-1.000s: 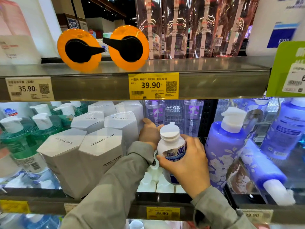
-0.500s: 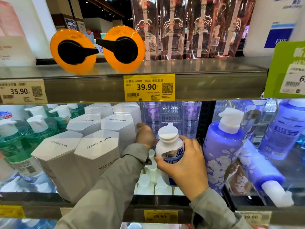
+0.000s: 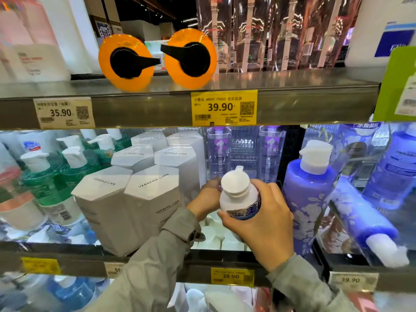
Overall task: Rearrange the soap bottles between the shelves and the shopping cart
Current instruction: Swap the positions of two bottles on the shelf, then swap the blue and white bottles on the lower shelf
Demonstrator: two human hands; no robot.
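Fingers [image 3: 270, 194] on right hand [image 3: 267, 224] clamp the soap bottle [image 3: 236, 194], left hand [image 3: 206, 200] can't tell; I'd keep it upright past the caps [image 3: 213, 235] at 6 o'clock.

shop | price tags [image 3: 224, 107] on stocked metal shelves [image 3: 315, 102]

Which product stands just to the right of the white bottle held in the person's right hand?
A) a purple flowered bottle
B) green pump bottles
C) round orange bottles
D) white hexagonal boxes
A: the purple flowered bottle stands right beside the white bottle that the right hand grips.
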